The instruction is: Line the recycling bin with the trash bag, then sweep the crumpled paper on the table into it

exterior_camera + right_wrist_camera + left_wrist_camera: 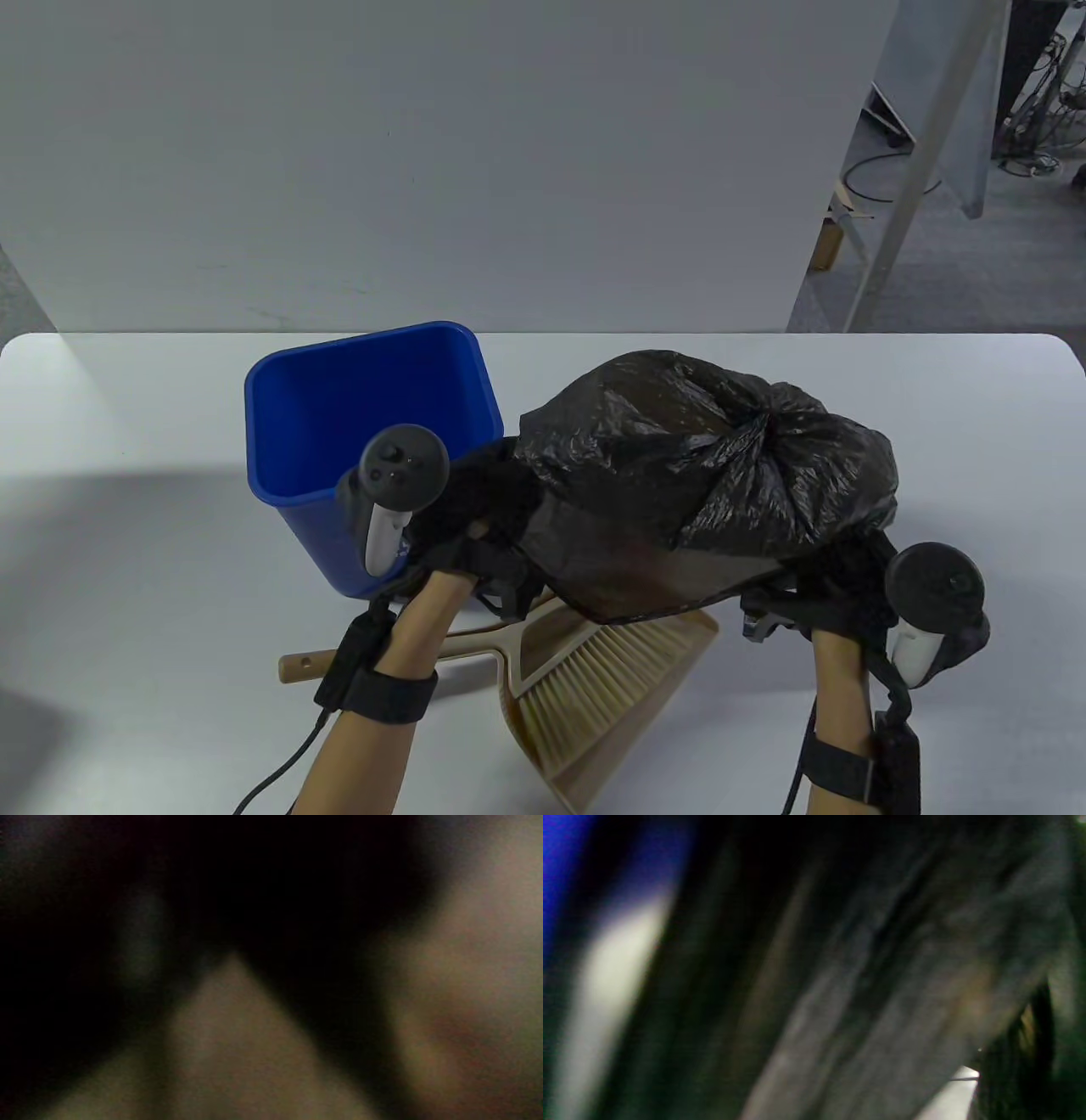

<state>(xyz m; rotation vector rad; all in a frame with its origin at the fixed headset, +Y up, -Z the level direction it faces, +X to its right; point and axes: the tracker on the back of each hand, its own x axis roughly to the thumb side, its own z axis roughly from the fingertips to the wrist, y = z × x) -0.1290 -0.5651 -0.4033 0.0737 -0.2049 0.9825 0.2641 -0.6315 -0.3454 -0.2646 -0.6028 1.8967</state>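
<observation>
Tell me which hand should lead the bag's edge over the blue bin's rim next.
Left, probably. The left hand holds the trash bag right beside the recycling bin, next to its near right wall. The right hand holds the bag's far side, well away from the bin, above the brush and dustpan.

1 bin (288,441), 1 bag (713,475), 1 brush (585,679)

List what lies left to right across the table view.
Blue bin → left hand → black bag → right hand. The brush and dustpan lie below the bag, so they are left out.
</observation>
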